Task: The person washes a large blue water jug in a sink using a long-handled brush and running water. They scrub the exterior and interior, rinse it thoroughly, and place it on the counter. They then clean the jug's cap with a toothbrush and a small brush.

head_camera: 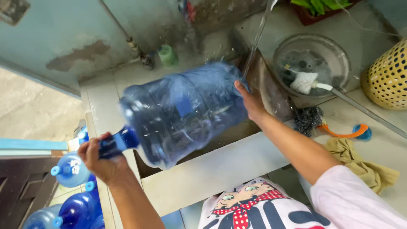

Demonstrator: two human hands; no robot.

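- Jug (186, 110): big blue water bottle, lying sideways over the sink (220, 169), wet, likely slippery and bulky.
- Left hand (101, 161) clenches its neck.
- Right hand (250, 101), fingers spread, presses flat against its base.
- Neck and base seem the surest holds.
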